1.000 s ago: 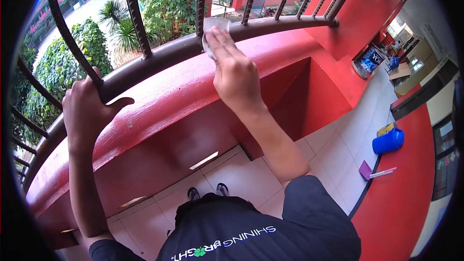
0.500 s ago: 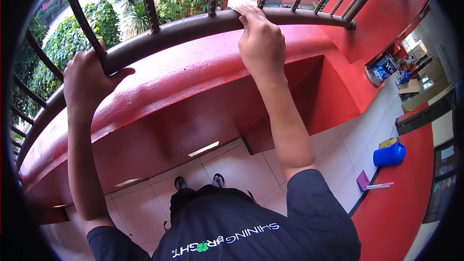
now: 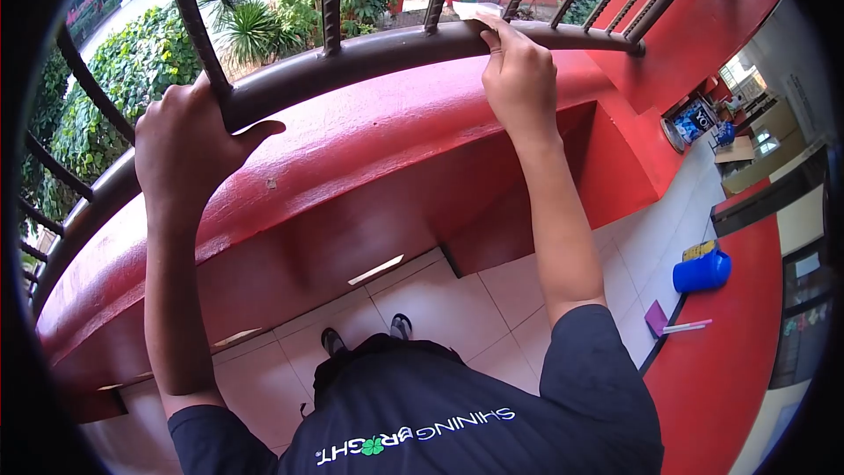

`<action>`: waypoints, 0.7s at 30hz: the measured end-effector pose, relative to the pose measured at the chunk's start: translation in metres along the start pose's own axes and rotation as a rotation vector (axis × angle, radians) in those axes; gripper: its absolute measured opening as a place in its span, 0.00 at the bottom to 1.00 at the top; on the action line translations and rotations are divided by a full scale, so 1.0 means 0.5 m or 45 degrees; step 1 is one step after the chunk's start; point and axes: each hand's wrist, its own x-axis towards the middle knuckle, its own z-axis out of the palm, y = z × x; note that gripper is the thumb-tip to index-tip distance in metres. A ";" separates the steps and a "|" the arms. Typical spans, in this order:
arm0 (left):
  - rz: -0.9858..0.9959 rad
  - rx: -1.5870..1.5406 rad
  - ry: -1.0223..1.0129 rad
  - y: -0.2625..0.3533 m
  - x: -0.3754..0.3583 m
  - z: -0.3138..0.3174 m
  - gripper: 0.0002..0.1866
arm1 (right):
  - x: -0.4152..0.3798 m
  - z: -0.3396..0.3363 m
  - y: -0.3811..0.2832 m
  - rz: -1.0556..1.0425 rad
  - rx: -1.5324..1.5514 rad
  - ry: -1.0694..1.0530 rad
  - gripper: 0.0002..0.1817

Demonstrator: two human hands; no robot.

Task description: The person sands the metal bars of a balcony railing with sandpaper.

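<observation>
A dark metal rail with ribbed upright bars curves across the top of the view, above a red ledge. My left hand is wrapped round the rail beside an upright, its thumb lying out to the right. My right hand is on the rail further right, with its fingers pressed on a white cloth or tissue at the rail's top. Part of the white piece is hidden behind the fingers.
Below are a tiled floor and my feet. To the right, a blue container and a purple dustpan are by a red ledge. Boxes and other items stand further back. Plants grow beyond the bars.
My right hand and the white piece have moved right along the rail, past an upright. My left hand still holds the rail, and the view has shifted slightly.
</observation>
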 end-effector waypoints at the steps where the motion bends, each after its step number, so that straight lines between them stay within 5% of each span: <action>1: 0.000 -0.007 0.004 -0.001 -0.002 0.000 0.37 | -0.016 0.013 -0.017 -0.059 -0.018 0.077 0.16; 2: -0.004 -0.012 0.021 -0.002 0.001 -0.001 0.37 | -0.039 0.036 -0.019 -0.262 -0.156 0.197 0.19; 6: -0.019 -0.051 -0.004 -0.005 0.003 -0.003 0.35 | -0.076 0.028 -0.031 -0.150 -0.078 0.027 0.24; 8: 0.054 -0.049 0.051 -0.011 0.000 0.000 0.33 | -0.052 0.039 0.026 -0.136 -0.092 0.260 0.26; 12: 0.048 -0.049 0.048 -0.010 0.003 0.001 0.33 | -0.111 0.053 -0.075 -0.161 -0.087 0.119 0.29; 18: 0.041 -0.021 0.046 -0.010 0.004 0.006 0.34 | -0.102 0.047 -0.081 0.063 -0.101 0.164 0.29; 21: -0.046 -0.080 -0.021 -0.002 0.004 0.001 0.35 | -0.096 0.056 -0.069 -0.041 -0.079 0.200 0.29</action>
